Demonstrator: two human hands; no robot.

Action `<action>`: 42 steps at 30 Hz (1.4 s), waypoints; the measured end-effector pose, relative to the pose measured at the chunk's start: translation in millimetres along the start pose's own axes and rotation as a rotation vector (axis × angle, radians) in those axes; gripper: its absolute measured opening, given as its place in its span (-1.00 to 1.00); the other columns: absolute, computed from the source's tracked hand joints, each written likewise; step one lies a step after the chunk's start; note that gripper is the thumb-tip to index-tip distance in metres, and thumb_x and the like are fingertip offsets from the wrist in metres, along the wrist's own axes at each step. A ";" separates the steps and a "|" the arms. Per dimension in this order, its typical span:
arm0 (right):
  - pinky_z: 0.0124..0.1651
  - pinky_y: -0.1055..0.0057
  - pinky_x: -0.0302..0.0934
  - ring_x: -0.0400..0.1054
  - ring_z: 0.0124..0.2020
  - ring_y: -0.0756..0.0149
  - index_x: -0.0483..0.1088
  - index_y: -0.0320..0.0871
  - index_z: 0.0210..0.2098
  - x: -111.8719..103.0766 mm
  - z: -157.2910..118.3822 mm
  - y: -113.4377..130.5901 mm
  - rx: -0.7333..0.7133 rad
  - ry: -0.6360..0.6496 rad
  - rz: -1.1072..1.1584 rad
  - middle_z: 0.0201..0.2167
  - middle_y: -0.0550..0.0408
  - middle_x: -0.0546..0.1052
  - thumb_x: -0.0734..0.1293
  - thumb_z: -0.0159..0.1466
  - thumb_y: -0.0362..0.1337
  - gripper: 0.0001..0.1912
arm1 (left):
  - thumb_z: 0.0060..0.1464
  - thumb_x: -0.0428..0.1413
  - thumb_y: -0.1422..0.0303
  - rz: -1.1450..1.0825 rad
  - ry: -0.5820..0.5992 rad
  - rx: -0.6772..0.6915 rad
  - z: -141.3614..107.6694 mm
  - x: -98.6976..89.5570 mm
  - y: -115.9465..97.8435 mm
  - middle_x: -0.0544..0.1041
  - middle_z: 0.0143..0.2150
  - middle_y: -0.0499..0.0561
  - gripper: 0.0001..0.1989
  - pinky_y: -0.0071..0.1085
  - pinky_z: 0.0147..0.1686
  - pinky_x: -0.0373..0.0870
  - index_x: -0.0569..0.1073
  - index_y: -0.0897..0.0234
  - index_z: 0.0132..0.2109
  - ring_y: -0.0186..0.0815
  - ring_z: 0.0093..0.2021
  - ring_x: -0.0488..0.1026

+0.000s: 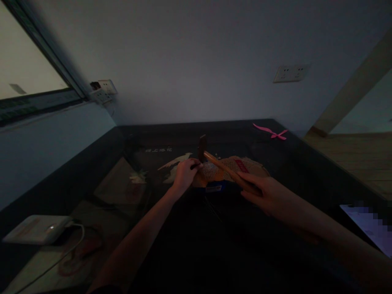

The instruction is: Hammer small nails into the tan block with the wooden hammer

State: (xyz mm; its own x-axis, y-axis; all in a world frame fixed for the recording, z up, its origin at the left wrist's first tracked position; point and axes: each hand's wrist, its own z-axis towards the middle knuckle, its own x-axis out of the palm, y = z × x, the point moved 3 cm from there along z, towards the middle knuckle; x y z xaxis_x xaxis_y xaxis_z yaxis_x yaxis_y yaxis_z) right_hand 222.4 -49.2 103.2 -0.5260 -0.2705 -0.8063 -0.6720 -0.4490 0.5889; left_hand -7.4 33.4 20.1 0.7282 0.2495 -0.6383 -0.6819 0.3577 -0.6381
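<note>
My right hand (259, 191) is wrapped round the wooden handle of a hammer (225, 168). The hammer's dark, rusty-looking head stands just beyond my left fingertips. My left hand (184, 174) is closed in a pinch beside the head; whatever lies between thumb and forefinger is too small and dark to make out. Under both hands lies a tan, mottled flat piece (255, 167) with a red label (241, 165) on it. A blue patch with pale print (214, 187) shows at its near edge.
A white power bank or charger (38, 229) with a cable lies at left on the dark table (171, 132). A pink ribbon (277, 134) rests at the far right corner. A phone-like lit screen (367, 226) is at right. The wall has sockets (290, 73).
</note>
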 end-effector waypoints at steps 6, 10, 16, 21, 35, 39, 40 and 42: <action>-0.19 0.27 0.32 0.48 -0.23 0.16 0.35 -0.17 0.12 -2.0 -0.4 -0.3 -0.026 -0.014 -0.012 -0.14 -0.03 0.57 0.23 0.21 -0.32 -0.53 | 0.05 0.17 0.49 -0.020 -0.009 0.009 -0.3 0.9 1.6 0.61 -0.27 0.01 -0.92 -0.28 -0.14 0.42 0.55 0.26 -0.33 -0.23 -0.23 0.53; -0.17 0.25 0.33 0.47 -0.20 0.12 0.35 -0.23 0.14 -0.4 0.0 -3.2 -0.006 -0.010 -0.004 -0.14 -0.09 0.56 0.24 0.20 -0.32 -0.50 | 0.05 0.17 0.49 0.011 0.010 0.018 -0.5 0.7 1.1 0.60 -0.26 0.03 -0.92 -0.32 -0.18 0.42 0.56 0.28 -0.32 -0.23 -0.24 0.53; -0.68 0.47 0.13 0.28 -0.68 0.38 0.26 -0.25 0.20 6.4 -13.1 -14.7 0.173 -0.052 0.266 -0.55 0.15 0.45 0.26 0.21 -0.19 -0.42 | 0.07 0.13 0.50 -0.014 0.002 0.060 -0.6 -0.3 -2.0 0.61 -0.27 0.02 -0.89 -0.31 -0.14 0.41 0.55 0.27 -0.36 -0.25 -0.22 0.53; -0.70 0.50 0.04 0.14 -0.76 0.44 0.18 -0.28 0.21 24.9 -22.2 -44.9 0.292 -0.158 0.579 -0.71 0.34 0.21 0.27 0.21 -0.11 -0.36 | 0.05 0.16 0.48 -0.039 -0.006 0.068 0.1 -2.9 -6.6 0.60 -0.31 -0.01 -0.91 -0.30 -0.15 0.43 0.53 0.25 -0.40 -0.27 -0.25 0.52; -0.71 0.53 -0.06 0.06 -0.80 0.51 0.16 -0.25 0.22 48.0 -23.5 -71.5 0.224 -0.171 0.916 -0.75 0.35 0.25 0.30 0.24 -0.14 -0.39 | -0.04 0.24 0.39 -0.277 -0.039 -0.030 0.6 -5.4 1.2 0.54 -0.09 0.12 -0.64 -0.30 -0.14 0.53 0.45 0.32 -0.05 -0.27 -0.17 0.54; -0.72 0.55 -0.06 0.06 -0.80 0.54 0.15 -0.25 0.22 45.8 -26.1 -74.3 0.203 -0.196 0.968 -0.72 0.35 0.26 0.31 0.25 -0.17 -0.39 | 0.06 0.16 0.38 -0.231 -0.159 0.099 1.0 -30.9 -21.6 0.49 -0.03 0.12 -0.64 -0.38 -0.17 0.52 0.38 0.29 0.03 -0.30 -0.12 0.50; -0.72 0.56 -0.06 0.06 -0.80 0.55 0.14 -0.25 0.22 45.5 -26.2 -75.2 0.202 -0.202 0.980 -0.71 0.35 0.26 0.31 0.24 -0.17 -0.39 | 0.08 0.14 0.40 -0.187 -0.193 0.137 -1.9 -38.6 -30.7 0.49 -0.05 0.11 -0.69 -0.41 -0.20 0.51 0.40 0.29 0.00 -0.32 -0.15 0.50; -0.73 0.57 -0.06 0.07 -0.80 0.55 0.14 -0.24 0.22 45.1 -26.4 -76.7 0.202 -0.205 0.998 -0.70 0.35 0.27 0.32 0.23 -0.17 -0.38 | 0.11 0.10 0.41 -0.063 -0.224 0.240 -12.8 -50.0 -50.9 0.51 -0.14 0.06 -0.82 -0.43 -0.23 0.48 0.44 0.28 -0.11 -0.36 -0.22 0.49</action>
State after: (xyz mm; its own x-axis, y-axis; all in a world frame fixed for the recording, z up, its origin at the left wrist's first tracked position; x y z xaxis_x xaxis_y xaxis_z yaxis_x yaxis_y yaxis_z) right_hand 263.9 -49.5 20.2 -0.9571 -0.2819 0.0671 0.0535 0.0558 0.9970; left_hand -10.0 -8.8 78.9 0.7835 0.4025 -0.4735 -0.6189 0.5740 -0.5361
